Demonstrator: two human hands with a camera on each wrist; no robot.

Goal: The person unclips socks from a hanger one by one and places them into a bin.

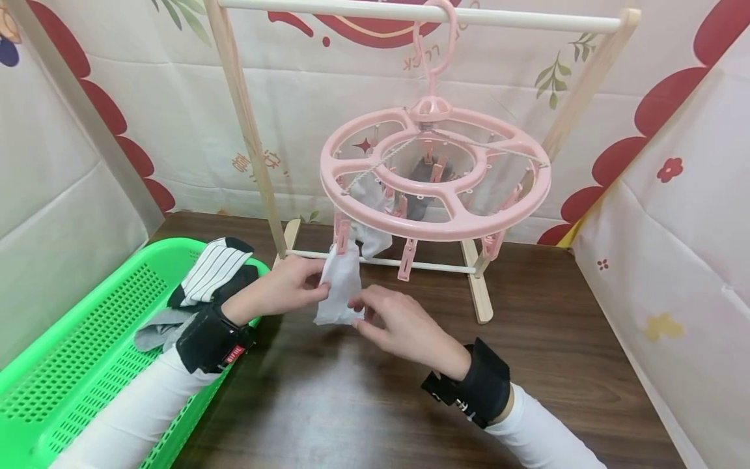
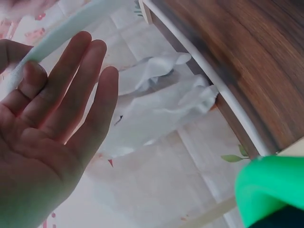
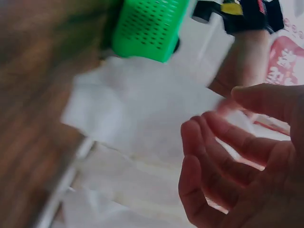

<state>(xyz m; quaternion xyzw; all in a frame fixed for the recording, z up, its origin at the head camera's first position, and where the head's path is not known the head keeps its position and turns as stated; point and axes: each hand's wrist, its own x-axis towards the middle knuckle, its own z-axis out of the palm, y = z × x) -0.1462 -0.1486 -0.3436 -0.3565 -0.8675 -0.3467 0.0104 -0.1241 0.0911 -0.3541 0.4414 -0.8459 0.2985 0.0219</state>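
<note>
A white sock (image 1: 341, 283) hangs from a pink clothespin (image 1: 342, 240) on the front left of the round pink drying hanger (image 1: 375, 220). At its left edge, my left hand (image 1: 282, 286) pinches the cloth between thumb and index finger, the other fingers extended in the left wrist view. My right hand (image 1: 405, 326) is by the lower right edge of the sock, its fingers loosely bent with nothing between them in the right wrist view. Behind, more white socks (image 2: 161, 109) and a dark grey piece (image 1: 418, 205) hang from the hanger.
The hanger hooks over the white top bar (image 1: 351, 9) of a wooden-legged rack. A green perforated basket (image 1: 105, 280) stands at left, holding a striped black-and-white sock (image 1: 213, 270) and a grey one (image 1: 157, 331). An unused pink clothespin (image 1: 407, 259) dangles in front. Patterned cloth walls surround the table.
</note>
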